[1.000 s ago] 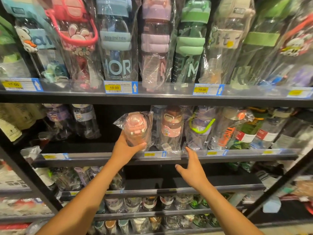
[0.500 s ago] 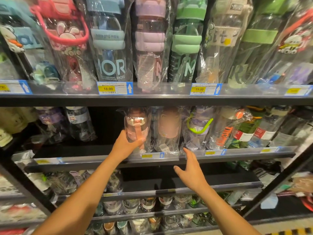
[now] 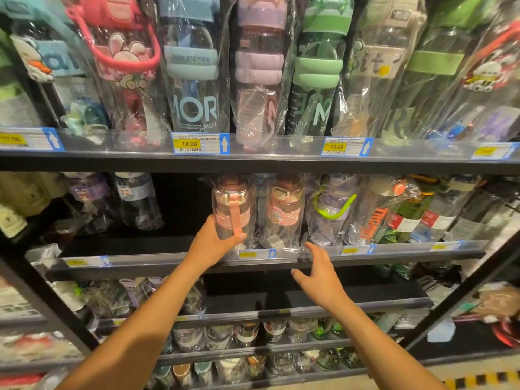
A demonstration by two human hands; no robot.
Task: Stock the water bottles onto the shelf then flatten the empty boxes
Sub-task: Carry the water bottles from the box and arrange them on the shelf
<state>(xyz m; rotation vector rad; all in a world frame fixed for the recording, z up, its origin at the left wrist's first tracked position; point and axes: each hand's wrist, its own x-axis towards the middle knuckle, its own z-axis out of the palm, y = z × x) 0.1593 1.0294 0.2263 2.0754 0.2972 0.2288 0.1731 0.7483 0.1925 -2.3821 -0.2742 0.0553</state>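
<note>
A pink-lidded water bottle (image 3: 232, 209) in clear plastic wrap stands upright at the front of the middle shelf (image 3: 174, 261). My left hand (image 3: 213, 244) grips its lower part. A second pink bottle (image 3: 282, 212) stands just to its right, touching wrap to wrap. My right hand (image 3: 319, 273) hovers with fingers spread in front of the shelf's clear lip, its fingertips at the wrap of the second bottle, holding nothing. No cardboard boxes are in view.
The top shelf (image 3: 253, 164) carries several tall wrapped bottles behind price tags. A dark gap (image 3: 174, 209) lies left of the held bottle. More bottles (image 3: 374, 212) fill the middle shelf's right side. Lower shelves (image 3: 309, 308) hold small bottles.
The pink bottle went from tilted lid-forward to upright on the middle shelf, still in my left hand. My right hand rose slightly toward the shelf lip.
</note>
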